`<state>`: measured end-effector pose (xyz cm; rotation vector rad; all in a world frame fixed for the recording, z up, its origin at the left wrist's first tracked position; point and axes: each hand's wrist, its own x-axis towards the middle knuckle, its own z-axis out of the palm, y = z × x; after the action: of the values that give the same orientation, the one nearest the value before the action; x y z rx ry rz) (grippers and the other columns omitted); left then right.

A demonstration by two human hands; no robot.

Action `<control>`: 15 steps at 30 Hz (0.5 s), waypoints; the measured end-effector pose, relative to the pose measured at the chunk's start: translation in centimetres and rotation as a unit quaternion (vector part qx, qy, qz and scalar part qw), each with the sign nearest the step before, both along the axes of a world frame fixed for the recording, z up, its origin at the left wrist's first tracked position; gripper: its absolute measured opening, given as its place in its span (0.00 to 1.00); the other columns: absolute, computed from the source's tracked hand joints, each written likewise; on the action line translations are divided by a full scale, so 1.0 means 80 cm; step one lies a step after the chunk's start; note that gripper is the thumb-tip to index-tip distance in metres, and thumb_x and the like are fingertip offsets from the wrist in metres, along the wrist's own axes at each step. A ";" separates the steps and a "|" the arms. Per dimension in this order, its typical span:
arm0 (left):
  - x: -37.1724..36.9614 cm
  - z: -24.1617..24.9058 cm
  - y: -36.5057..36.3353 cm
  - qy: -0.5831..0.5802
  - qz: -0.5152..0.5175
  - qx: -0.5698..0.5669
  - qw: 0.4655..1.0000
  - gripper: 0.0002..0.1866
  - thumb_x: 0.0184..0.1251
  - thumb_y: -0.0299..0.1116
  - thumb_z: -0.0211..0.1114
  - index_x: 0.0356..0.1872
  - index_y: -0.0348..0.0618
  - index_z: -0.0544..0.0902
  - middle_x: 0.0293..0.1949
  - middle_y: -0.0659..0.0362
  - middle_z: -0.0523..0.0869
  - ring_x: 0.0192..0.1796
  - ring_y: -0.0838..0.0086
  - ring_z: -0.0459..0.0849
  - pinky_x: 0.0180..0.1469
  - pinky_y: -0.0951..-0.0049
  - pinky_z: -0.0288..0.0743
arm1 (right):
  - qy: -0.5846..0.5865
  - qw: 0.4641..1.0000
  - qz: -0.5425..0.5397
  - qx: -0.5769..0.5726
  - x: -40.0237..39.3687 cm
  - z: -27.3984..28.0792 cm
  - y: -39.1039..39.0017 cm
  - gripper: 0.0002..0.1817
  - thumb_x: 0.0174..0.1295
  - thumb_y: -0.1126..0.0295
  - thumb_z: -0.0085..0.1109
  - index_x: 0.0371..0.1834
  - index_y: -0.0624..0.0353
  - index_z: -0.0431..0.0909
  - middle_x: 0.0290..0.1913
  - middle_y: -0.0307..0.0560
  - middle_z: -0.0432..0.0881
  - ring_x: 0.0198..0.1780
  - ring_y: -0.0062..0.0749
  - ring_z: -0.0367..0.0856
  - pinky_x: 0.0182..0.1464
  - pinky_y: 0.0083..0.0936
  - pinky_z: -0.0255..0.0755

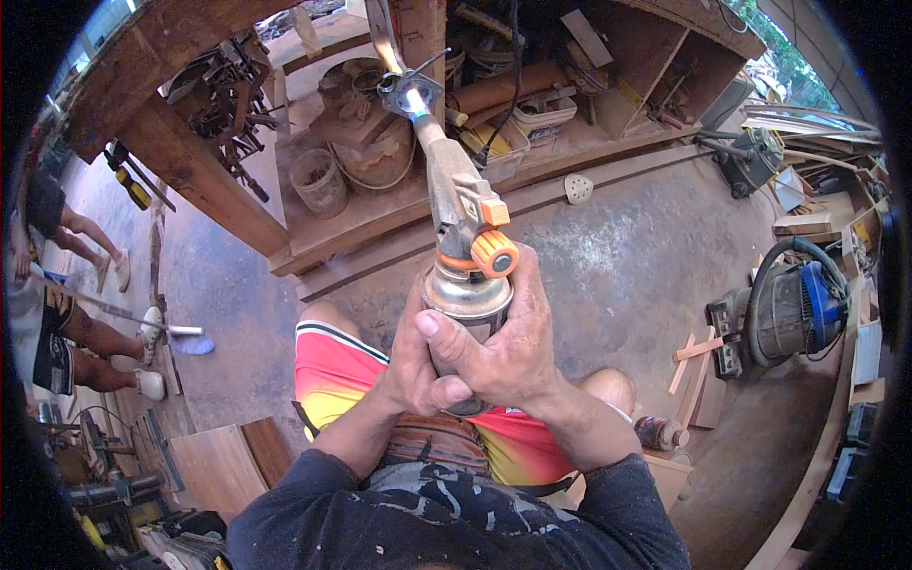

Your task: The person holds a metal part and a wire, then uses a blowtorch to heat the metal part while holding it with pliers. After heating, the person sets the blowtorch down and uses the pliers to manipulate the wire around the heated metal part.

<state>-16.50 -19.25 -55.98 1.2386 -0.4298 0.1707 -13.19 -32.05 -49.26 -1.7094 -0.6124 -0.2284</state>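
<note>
A gas blowtorch [456, 190] with an orange knob points away from me, its canister [467, 296] upright in front of my body. My left hand [403, 347] is closed around the canister's left side. From the right, my right hand [521, 342] wraps the same canister, its thumb lying across the front. A blue-white flame [415, 103] leaves the nozzle and meets a round metal piece [391, 92] with a rod sticking out. Beyond that piece an orange glow shows against a long, flat upright strip [380, 33]. What supports the metal piece cannot be made out.
A wooden bench [190, 157] with clamps and a bucket [316, 180] on its lower shelf stands ahead. A shop vacuum [796, 309] is at right, wood boards [228, 465] at lower left. Other people's legs [104, 351] show at left, beside a broom [190, 340].
</note>
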 end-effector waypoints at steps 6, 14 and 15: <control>-0.002 0.006 0.001 0.014 0.004 0.006 1.000 0.63 0.55 0.62 0.75 0.77 0.29 0.49 0.72 0.44 0.64 0.75 0.58 0.66 0.75 0.57 0.61 | -0.015 1.000 -0.001 -0.007 0.001 -0.001 0.001 0.43 0.58 0.56 0.78 0.65 0.71 0.62 0.49 0.60 0.84 0.50 0.43 0.88 0.54 0.36 0.81; 0.003 0.010 0.002 -0.009 0.011 0.022 1.000 0.63 0.54 0.64 0.74 0.77 0.29 0.51 0.71 0.43 0.65 0.74 0.57 0.67 0.74 0.56 0.62 | -0.007 1.000 0.000 0.000 0.000 -0.001 0.002 0.43 0.59 0.55 0.78 0.64 0.72 0.62 0.49 0.60 0.84 0.50 0.42 0.88 0.54 0.35 0.81; 0.002 0.010 0.003 -0.009 0.011 0.022 1.000 0.63 0.54 0.64 0.74 0.77 0.29 0.51 0.71 0.43 0.65 0.74 0.57 0.67 0.74 0.56 0.62 | 0.002 1.000 0.004 0.008 0.000 -0.001 0.003 0.43 0.59 0.55 0.77 0.64 0.72 0.62 0.49 0.60 0.84 0.50 0.42 0.88 0.54 0.35 0.81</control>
<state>-16.33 -19.00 -55.21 1.2860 -0.4378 0.1925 -13.21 -31.84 -49.37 -1.6906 -0.6140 -0.2235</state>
